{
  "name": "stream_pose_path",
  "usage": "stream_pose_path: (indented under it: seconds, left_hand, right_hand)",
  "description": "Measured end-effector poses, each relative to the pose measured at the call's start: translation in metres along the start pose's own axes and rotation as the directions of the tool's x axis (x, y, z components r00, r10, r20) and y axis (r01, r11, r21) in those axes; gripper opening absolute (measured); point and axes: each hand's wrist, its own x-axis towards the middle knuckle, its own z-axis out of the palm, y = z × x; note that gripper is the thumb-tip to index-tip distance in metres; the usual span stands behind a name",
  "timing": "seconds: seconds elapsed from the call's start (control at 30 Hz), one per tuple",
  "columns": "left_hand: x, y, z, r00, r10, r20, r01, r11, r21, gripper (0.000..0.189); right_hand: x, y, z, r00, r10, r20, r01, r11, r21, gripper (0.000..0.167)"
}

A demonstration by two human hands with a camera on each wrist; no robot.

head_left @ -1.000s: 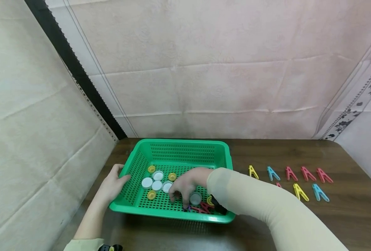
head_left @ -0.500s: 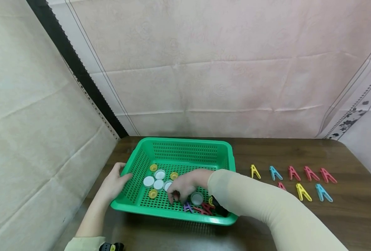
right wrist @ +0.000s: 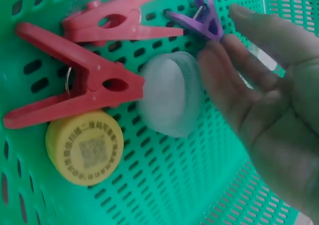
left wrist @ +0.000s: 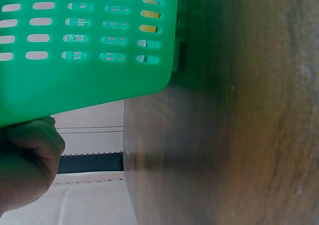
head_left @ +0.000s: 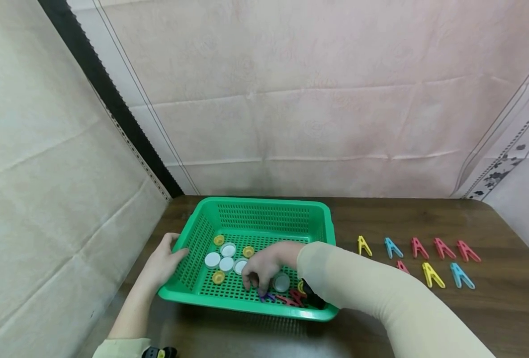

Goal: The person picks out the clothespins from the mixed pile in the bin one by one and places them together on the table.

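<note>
My left hand (head_left: 163, 261) grips the left rim of a green plastic basket (head_left: 246, 304); in the left wrist view its curled fingers (left wrist: 42, 140) lie against the rim. Inside the basket my right hand (head_left: 264, 266) reaches down near the front. Its fingertips touch the end of a purple clothespin (right wrist: 207, 21), with the thumb held apart from it. Two red clothespins (right wrist: 87, 80), a clear round cap (right wrist: 169, 93) and a yellow bottle cap (right wrist: 84, 148) lie beside that hand. White caps (head_left: 212, 260) and more yellow caps (head_left: 218, 277) are spread over the basket's left half.
Two rows of clothespins lie on the wooden table (head_left: 448, 318) right of the basket: yellow (head_left: 432, 274), blue (head_left: 462, 275) and red (head_left: 468, 250). My right sleeve (head_left: 358, 278) crosses the basket's right rim. A cloth wall (head_left: 291, 124) stands behind the table.
My right hand drew back slightly from the purple clothespin, uncovering it, then came down on it again. The left hand keeps its hold on the basket. The view shifted a little.
</note>
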Motion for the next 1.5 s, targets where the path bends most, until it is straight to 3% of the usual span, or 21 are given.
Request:
stream_pose_path:
  seconds: [0.17,0.4,0.6,0.97,1.2,1.5]
  left_hand:
    - [-0.001,0.001,0.001,1.0,0.002,0.002,-0.002,1.0,0.008,0.047]
    - [-0.001,0.002,0.001,1.0,0.006,0.002,-0.006,1.0,-0.009,0.047]
    - [-0.001,0.001,0.002,1.0,-0.002,0.011,0.002,1.0,-0.014,0.047]
    - [0.001,0.001,0.002,1.0,0.012,-0.007,-0.012,1.0,0.005,0.048]
    - [0.002,0.002,0.001,1.0,0.022,-0.004,-0.022,1.0,0.013,0.048]
    - [0.002,0.001,0.001,1.0,0.008,0.002,-0.008,1.0,0.015,0.05]
  right_hand:
    - [0.005,-0.004,0.007,0.997,-0.072,-0.033,0.072,0.997,0.024,0.029]
    - [0.003,-0.006,0.008,1.0,0.012,0.017,-0.01,0.993,-0.117,0.034]
    - [0.008,-0.014,0.019,0.999,-0.034,0.029,0.038,0.99,-0.134,0.031]
    - [0.019,-0.015,0.021,0.995,-0.088,-0.038,0.083,0.99,-0.112,0.032]
    - [0.023,-0.015,0.017,0.966,-0.167,-0.198,0.123,0.968,-0.217,0.029]
    - [0.026,-0.018,0.021,0.969,-0.159,-0.191,0.098,0.951,-0.293,0.03]
